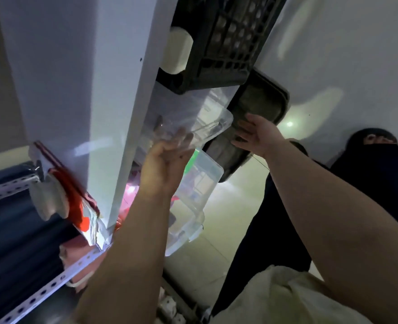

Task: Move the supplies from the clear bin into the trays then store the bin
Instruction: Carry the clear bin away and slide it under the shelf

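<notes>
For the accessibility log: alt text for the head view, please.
A person's left hand presses flat against a clear plastic bin on a white shelving unit, beneath a black lattice crate. The open right hand touches a dark grey tray beside it. A second clear plastic bin sits lower down.

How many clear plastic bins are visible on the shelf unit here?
2. One clear bin sits under the black crate, touched by the left hand; another clear bin sits lower. More may be hidden.

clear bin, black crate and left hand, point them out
clear bin (207,113): head view, on its rim corner
black crate (228,38): head view, on its lattice side
left hand (163,164): head view, back of hand
</notes>
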### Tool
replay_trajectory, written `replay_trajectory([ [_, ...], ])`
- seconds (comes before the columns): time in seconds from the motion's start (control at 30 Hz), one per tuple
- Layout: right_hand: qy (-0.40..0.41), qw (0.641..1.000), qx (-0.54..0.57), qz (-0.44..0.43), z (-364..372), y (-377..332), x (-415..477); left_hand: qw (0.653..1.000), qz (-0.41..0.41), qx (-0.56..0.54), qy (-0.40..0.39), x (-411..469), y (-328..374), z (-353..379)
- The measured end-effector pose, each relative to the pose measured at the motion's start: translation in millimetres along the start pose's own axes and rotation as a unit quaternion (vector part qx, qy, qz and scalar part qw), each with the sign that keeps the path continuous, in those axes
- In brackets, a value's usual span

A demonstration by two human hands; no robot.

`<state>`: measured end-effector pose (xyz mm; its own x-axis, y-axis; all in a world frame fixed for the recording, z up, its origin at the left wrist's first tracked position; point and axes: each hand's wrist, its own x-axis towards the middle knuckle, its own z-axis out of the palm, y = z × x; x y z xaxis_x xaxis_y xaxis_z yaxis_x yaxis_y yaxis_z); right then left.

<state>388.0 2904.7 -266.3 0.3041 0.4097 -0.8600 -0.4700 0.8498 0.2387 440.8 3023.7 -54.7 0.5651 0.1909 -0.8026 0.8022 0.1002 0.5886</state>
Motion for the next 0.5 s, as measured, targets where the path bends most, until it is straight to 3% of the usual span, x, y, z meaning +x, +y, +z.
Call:
replay_trajectory([
  [0.2, -0.036, 0.997, -0.038, 0.050, 10, 21, 54, 0.991, 0.024, 0.042, -0.127, 5, -13, -61],
  [0.37, 0.024, 0.997, -0.062, 0.033, 28, 37, 81, 0.976, 0.002, 0.013, -0.217, 2, -32, -106],
  [0.5, -0.104, 0.992, 0.064, 0.014, 3, 48, 83, 0.976, -0.005, -0.034, -0.217, -4, -51, -127],
])
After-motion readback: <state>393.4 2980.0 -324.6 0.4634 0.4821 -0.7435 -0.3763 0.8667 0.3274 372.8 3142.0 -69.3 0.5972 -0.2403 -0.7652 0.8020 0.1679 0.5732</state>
